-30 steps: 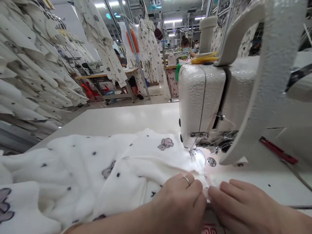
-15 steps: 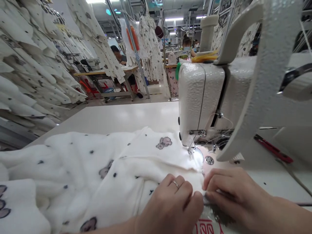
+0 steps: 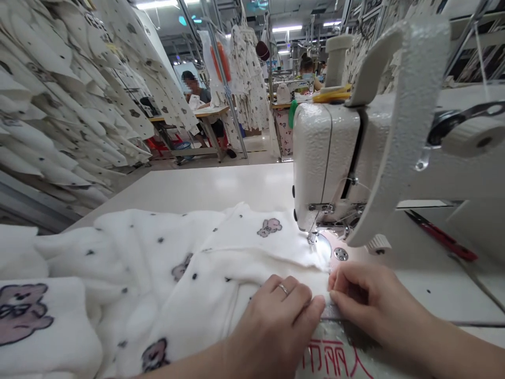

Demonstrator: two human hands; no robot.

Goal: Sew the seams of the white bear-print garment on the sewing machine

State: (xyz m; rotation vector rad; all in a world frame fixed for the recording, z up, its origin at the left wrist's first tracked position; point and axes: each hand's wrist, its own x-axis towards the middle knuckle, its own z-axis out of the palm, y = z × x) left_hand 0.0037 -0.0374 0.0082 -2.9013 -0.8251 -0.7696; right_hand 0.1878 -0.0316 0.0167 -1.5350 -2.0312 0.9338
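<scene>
White fleecy fabric [image 3: 145,273] with printed pink bears and small dark spots spreads over the table from the left. Its right edge runs beneath the presser foot [image 3: 311,238] of a white sewing machine [image 3: 311,163]. My left hand [image 3: 276,321], with a ring on one finger, lies on the cloth in front of the needle area, its fingers curled together and gripping the fabric. To its right, my right hand [image 3: 371,297] pinches the fabric's edge between thumb and index finger. The fold beneath both hands is partly hidden.
Red-handled snips [image 3: 445,237] lie on the table right of the machine. Clear plastic with red lettering [image 3: 335,352] covers the front edge. Printed garments [image 3: 59,105] hang at left. A person [image 3: 197,92] sits at a table [image 3: 211,111] farther back.
The camera view has shifted slightly, showing more of the machine's right side. My right hand's fingers have risen a little along the fabric edge; my left hand stays nearly where it was.
</scene>
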